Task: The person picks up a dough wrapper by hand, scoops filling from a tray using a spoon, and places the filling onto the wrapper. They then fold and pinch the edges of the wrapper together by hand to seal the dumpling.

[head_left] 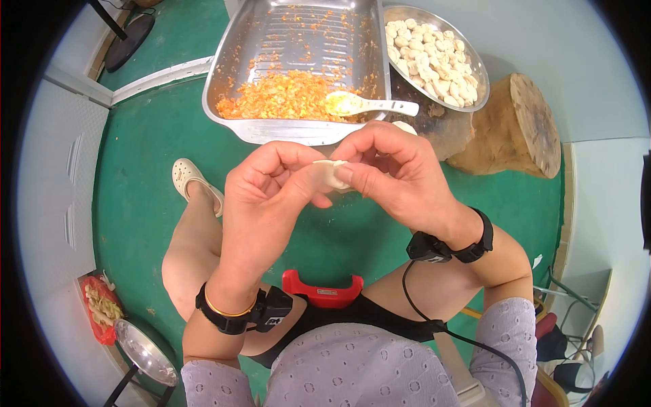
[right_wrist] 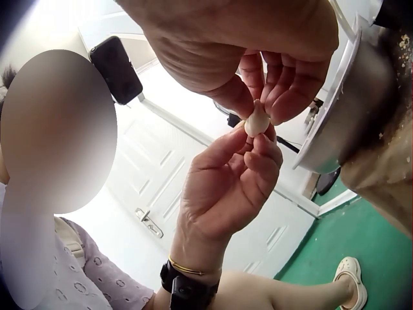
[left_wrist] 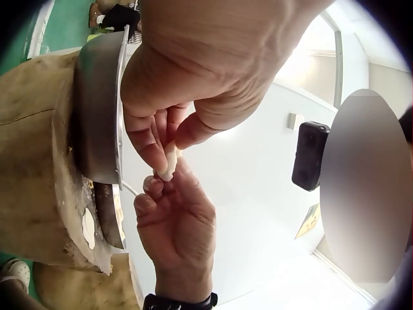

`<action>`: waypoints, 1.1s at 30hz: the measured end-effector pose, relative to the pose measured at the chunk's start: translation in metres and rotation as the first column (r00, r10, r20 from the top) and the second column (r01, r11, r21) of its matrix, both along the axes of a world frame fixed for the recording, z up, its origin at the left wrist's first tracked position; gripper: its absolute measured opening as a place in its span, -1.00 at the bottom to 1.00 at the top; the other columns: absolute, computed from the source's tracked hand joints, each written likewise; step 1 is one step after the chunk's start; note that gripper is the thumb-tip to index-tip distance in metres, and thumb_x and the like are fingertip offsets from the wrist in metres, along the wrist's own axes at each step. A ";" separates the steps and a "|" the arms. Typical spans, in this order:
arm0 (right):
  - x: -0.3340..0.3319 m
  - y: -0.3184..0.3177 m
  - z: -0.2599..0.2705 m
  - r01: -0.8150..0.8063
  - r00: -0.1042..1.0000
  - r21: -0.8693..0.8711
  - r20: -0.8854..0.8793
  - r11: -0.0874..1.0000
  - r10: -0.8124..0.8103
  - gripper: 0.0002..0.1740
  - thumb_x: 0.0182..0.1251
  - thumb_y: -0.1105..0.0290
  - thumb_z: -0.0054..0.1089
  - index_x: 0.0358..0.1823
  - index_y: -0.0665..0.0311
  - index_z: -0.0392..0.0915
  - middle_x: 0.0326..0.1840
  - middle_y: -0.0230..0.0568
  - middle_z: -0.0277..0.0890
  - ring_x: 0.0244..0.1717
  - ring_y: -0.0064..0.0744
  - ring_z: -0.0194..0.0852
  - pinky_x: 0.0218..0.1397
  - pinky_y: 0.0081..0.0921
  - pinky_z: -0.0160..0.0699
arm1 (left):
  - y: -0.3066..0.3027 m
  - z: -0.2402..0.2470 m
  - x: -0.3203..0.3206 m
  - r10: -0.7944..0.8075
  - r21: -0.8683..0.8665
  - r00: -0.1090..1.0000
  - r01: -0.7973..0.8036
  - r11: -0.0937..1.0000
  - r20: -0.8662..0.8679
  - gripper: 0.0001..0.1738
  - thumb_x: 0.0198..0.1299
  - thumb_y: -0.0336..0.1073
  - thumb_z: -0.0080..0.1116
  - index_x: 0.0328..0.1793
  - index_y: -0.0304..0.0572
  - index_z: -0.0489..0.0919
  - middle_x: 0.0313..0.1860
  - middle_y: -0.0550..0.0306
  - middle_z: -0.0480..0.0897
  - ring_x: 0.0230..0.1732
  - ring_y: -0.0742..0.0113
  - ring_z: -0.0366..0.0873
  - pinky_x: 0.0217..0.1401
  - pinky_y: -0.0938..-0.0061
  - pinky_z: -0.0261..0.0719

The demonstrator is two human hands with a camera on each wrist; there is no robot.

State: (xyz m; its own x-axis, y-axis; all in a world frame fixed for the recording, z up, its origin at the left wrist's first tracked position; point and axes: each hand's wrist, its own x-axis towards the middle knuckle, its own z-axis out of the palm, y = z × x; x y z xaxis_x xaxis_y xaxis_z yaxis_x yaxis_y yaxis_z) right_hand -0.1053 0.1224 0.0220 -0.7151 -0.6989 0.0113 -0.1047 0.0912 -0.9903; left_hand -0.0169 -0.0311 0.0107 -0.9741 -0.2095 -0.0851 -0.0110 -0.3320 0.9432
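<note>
**Head view: dumpling pinched in the air between both hands**

Head view shows me the dumpling held up between both hands. It is just in front of the tray of orange filling and well apart from the bowl of finished ones. The left hand pinches it from one side with thumb and forefinger. The right hand pinches the other edge, fingers curled over the top. Both hands are clamped on it, with their fingertips nearly touching.

I judge it light, soft and a little tacky, since it looks like thin raw dough. A hard squeeze would likely dent or tear it, and the seam may split if the 2 hands pull apart. The best hold is at the rim of the wrapper, with the pads of a thumb and 1 or 2 fingers, not on the plump middle.

Both wrists bend inwards, the palms face each other, and the forearms are raised off the knees. In the right wrist view the left hand reaches up under the dumpling and the right comes down onto it. The left wrist view shows the same pinch from the other side. A spoon lies in the tray.
</note>
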 end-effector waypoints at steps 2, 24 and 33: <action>0.001 0.000 0.001 0.008 0.999 0.004 0.032 1.000 -0.008 -0.93 0.19 0.46 0.23 -0.32 0.28 0.55 -0.46 -0.49 0.50 -0.48 -0.83 0.32 -0.45 -0.80 0.30 | 0.001 0.000 0.000 0.003 -0.004 1.000 -0.003 1.000 -0.006 -0.90 0.23 -0.47 0.06 -0.16 -0.35 0.52 -0.31 0.08 0.62 -0.34 0.45 0.57 -0.31 0.58 0.59; -0.001 0.001 0.005 -0.078 0.883 0.050 -0.460 0.996 0.092 -0.95 0.12 0.56 0.18 -0.40 0.27 0.49 -0.49 -0.29 0.39 -0.52 -0.49 0.42 -0.56 -0.64 0.37 | 0.012 0.001 0.001 0.077 -0.056 0.997 -0.078 0.995 -0.022 -0.95 0.19 -0.57 0.07 -0.22 -0.39 0.50 -0.36 0.23 0.58 -0.39 0.62 0.51 -0.33 0.73 0.50; 0.001 0.001 0.002 -0.004 0.942 0.024 -0.335 1.000 0.011 -0.87 0.10 0.52 0.23 -0.32 0.31 0.48 -0.49 -0.29 0.42 -0.58 -0.57 0.39 -0.56 -0.63 0.37 | 0.011 0.001 0.003 0.055 -0.182 0.994 -0.071 0.981 -0.095 -0.91 0.20 -0.56 0.07 -0.17 -0.39 0.53 -0.27 0.12 0.62 -0.37 0.54 0.54 -0.29 0.66 0.57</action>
State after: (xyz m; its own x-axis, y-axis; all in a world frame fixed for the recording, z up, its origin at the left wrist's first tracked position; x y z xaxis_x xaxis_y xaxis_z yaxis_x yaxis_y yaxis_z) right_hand -0.1042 0.1233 0.0238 -0.6675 -0.7071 0.2332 -0.4305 0.1110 -0.8957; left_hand -0.0141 -0.0202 0.0117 -0.9603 -0.2748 0.0473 0.0911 -0.1488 0.9847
